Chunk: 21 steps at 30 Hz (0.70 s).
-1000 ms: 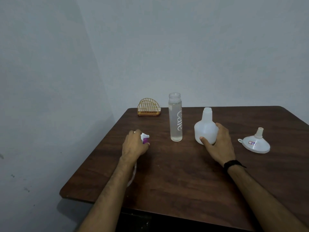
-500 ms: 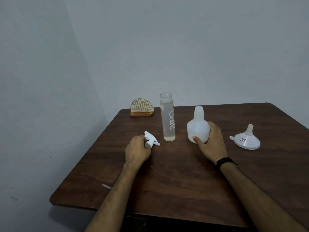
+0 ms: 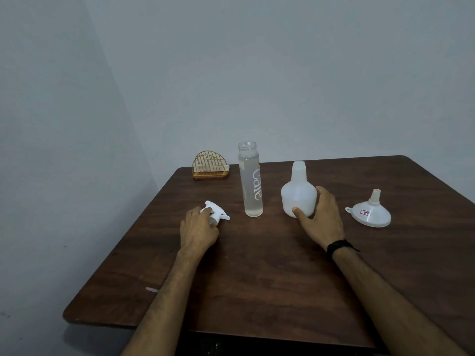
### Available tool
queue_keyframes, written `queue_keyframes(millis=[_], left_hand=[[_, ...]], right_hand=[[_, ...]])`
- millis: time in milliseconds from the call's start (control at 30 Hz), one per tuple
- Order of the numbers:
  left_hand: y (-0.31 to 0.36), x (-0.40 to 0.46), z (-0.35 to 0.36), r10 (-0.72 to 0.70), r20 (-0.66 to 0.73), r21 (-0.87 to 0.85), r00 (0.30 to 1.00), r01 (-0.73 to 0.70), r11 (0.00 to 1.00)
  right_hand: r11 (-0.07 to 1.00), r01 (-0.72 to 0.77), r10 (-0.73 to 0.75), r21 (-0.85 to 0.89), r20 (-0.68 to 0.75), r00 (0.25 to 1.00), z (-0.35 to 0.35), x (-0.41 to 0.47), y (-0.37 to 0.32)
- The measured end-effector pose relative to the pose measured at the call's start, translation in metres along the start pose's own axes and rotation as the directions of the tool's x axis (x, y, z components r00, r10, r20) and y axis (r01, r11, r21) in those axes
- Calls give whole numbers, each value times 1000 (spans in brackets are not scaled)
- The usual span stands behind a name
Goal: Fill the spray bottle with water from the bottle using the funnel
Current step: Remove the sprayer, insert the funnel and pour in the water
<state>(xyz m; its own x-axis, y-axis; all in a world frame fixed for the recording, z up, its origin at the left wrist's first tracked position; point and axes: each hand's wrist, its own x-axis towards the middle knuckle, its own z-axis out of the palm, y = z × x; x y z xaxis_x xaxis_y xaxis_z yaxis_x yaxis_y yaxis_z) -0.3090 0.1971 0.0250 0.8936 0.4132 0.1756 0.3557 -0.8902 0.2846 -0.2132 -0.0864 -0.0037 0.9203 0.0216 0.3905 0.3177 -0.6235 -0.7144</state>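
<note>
Head view: right hand (image 3: 322,218) grips spray bottle (image 3: 298,195), table (image 3: 257,278) centre; left hand (image 3: 199,231) holds sprayer head (image 3: 216,213). Funnel (image 3: 371,214) at 3 o'clock. Risk: reaching past could topple the uncapped water bottle (image 3: 250,179).

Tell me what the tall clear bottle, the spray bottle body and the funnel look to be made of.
Tall bottle: clear and glossy, so glass or hard plastic; the look leaves it open.
Spray bottle: milky, translucent, matte, likely soft plastic.
Funnel: white, smooth, thin-walled, slightly translucent, likely plastic; it bears a small sticker.
</note>
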Motion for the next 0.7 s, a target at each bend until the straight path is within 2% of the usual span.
queue_keyframes(millis=[100,200,300,400,500,600,633,700], left_hand=[[0,1,-3,6,-1,13,1000,-6,1000],[11,0,-9,79,30,73,996,-81,994],[36,0,-13,173,55,62,983,-176,982],[70,-8,-10,271,4,-114,963,-269,956],[100,-18,1,272,-149,-328,951,-307,893],[117,-26,11,140,-411,-435,901,-329,838],[120,-28,15,111,-469,-442,876,-342,830],[125,-29,26,132,-462,-456,877,-362,813]], right_hand=[[999,-41,41,-8,-3,999,0,2,1],[1000,7,-7,3,-57,998,-1,0,-2],[990,143,-142,-17,-256,956,-11,1,-6],[979,185,-203,-87,-506,838,-28,7,-4],[996,2,-63,-91,-681,730,-44,13,6],[981,-193,119,-14,-742,660,-57,17,18],[975,-224,158,9,-737,658,-59,18,23],[965,-249,235,78,-673,702,-61,21,32]])
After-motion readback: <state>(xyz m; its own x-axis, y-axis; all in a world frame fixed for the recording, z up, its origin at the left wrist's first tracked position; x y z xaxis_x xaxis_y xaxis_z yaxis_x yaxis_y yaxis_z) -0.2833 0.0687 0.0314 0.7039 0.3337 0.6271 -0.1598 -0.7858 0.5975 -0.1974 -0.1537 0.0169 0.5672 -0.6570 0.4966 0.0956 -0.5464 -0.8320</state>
